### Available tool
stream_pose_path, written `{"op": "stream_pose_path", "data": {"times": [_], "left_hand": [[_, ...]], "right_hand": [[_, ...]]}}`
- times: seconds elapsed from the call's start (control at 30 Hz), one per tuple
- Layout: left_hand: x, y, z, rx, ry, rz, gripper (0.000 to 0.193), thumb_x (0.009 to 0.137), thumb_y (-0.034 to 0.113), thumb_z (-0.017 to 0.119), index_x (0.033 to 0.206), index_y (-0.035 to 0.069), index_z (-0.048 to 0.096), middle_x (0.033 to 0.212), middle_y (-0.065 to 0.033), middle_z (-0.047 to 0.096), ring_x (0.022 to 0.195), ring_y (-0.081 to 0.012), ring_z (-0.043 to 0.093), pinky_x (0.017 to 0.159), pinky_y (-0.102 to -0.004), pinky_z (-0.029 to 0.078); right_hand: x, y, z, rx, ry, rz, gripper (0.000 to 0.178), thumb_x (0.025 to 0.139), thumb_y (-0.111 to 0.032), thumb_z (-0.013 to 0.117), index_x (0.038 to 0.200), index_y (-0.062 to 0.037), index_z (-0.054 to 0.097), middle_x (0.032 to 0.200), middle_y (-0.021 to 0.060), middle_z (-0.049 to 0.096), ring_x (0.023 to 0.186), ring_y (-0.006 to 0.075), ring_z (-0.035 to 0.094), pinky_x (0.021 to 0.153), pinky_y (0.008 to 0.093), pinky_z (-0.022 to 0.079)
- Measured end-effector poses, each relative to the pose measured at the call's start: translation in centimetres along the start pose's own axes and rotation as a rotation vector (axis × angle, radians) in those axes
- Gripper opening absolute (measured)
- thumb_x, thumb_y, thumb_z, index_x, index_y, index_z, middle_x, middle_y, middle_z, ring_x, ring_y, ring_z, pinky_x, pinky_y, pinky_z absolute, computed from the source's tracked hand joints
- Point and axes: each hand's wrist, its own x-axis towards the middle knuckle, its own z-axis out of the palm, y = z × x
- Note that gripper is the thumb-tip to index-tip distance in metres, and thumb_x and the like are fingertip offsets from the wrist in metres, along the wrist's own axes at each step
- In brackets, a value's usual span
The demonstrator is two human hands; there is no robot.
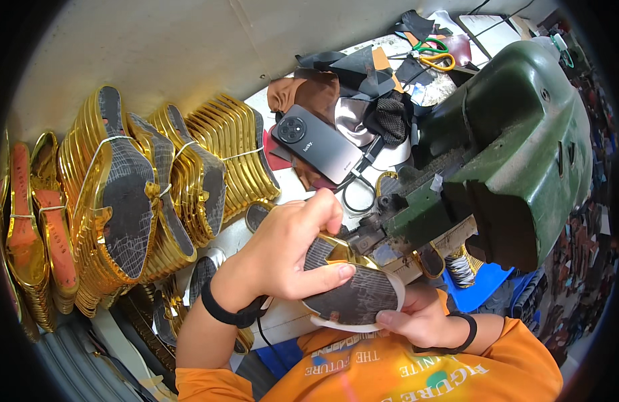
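A shoe sole piece [353,295] is held in front of me, dark grey with light patterned lines, a gold strip at its far edge and a white rim. My left hand [292,248] is closed on its far left part, the thumb lying across the dark face. At the near right end, my right hand [420,318] pinches the white rim between thumb and fingers. The piece's far edge is close by the narrow head [366,234] of a green machine [524,154]; whether they touch I cannot tell.
Bundles of gold-edged soles [128,201] stand at the left, tied with bands. Behind my hands lie a grey phone [316,144] with a cable, leather scraps [306,90] and scissors [435,53]. A blue tray [480,285] sits below the machine arm.
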Motion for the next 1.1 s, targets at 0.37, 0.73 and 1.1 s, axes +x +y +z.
{"op": "stream_pose_path", "data": {"times": [0.37, 0.73, 1.1], "left_hand": [[-1.3, 0.0, -0.8, -0.167, 0.164, -0.19, 0.04, 0.075, 0.029, 0.073, 0.095, 0.005, 0.049, 0.085, -0.0026, 0.047, 0.076, -0.0113, 0.044, 0.07, -0.0249, 0.037], [-4.1, -0.4, 0.1, -0.211, 0.369, -0.263, 0.025, 0.082, 0.025, 0.065, 0.087, 0.003, 0.054, 0.073, 0.0013, 0.05, 0.069, -0.0076, 0.043, 0.063, -0.0252, 0.036], [-7.2, 1.3, 4.4, -0.201, 0.698, -0.298, 0.021, 0.091, 0.015, 0.065, 0.08, 0.001, 0.053, 0.063, -0.0025, 0.058, 0.059, -0.0087, 0.053, 0.055, -0.0265, 0.042]], "right_hand": [[2.8, -1.3, 1.1, -0.156, 0.113, 0.014, 0.017, 0.095, -0.015, 0.07, 0.089, 0.0003, 0.074, 0.071, -0.0016, 0.067, 0.064, 0.0024, 0.059, 0.058, 0.02, 0.046], [5.0, -1.6, 2.4, -0.115, 0.331, -0.043, 0.029, 0.089, -0.018, 0.078, 0.069, 0.0019, 0.075, 0.063, 0.0034, 0.068, 0.054, 0.0064, 0.063, 0.047, 0.0213, 0.051], [5.5, -1.7, 2.9, -0.123, 0.38, -0.111, 0.036, 0.091, -0.019, 0.076, 0.064, 0.0038, 0.073, 0.06, 0.0051, 0.068, 0.049, 0.0081, 0.061, 0.044, 0.0235, 0.051]]}}
